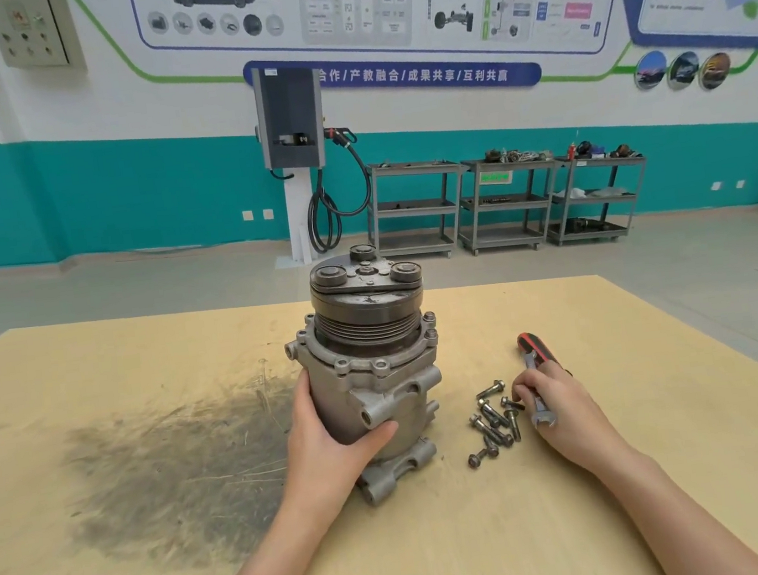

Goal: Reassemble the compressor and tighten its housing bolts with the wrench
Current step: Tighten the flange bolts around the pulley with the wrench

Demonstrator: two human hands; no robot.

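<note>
Steadying the compressor [370, 365] with our left hand [334, 441], we wrap fingers and thumb round its lower body so it stands upright, pulley on top, on the table [587, 524] beside a dark smudge [176, 479]. That grip looks meant to stop it tipping while bolts go in. Just right of it lies a loose heap of bolts [494, 421], not yet fitted, we judge. Right again, our right hand [549, 409] is curled over the wrench [540, 403], its open end poking out under the palm, fingertips touching the nearest bolt. A red-and-black handle [537, 351] lies just beyond the hand.
</note>
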